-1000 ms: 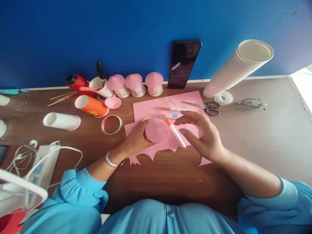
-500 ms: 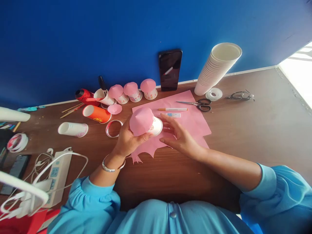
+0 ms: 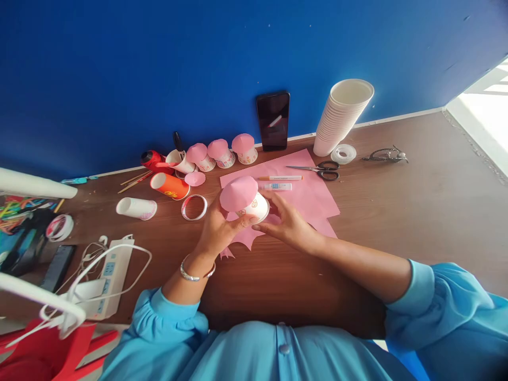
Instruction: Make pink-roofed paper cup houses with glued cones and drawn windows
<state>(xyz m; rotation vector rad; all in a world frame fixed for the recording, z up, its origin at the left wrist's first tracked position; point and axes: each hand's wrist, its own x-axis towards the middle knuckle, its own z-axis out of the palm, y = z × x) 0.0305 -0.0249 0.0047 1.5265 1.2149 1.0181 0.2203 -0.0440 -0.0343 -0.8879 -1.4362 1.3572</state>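
Note:
My left hand (image 3: 223,227) is wrapped round a small white paper cup (image 3: 259,208) with drawings on its side. The cup tilts, and a pink paper cone (image 3: 238,194) caps its left end like a roof. At the cup's wide rim, my right hand (image 3: 288,222) has its thumb and fingers closed about the edge. Beneath lies a pink paper sheet (image 3: 313,198) with scalloped cut-outs. On it rest an orange-and-white marker (image 3: 281,178), a white glue stick (image 3: 278,187) and black-handled scissors (image 3: 322,170).
By the blue wall stand several pink-capped cups (image 3: 221,153), a phone (image 3: 273,121) and a tall paper cup stack (image 3: 343,114). Tape rolls (image 3: 343,154), an orange cup (image 3: 170,185) and a white cup (image 3: 135,208) lie around. A power strip (image 3: 113,280) with cables sits left.
My right hand has closed in from beside the cup onto its rim. The left hand keeps hold of the cup. The whole view has shifted slightly.

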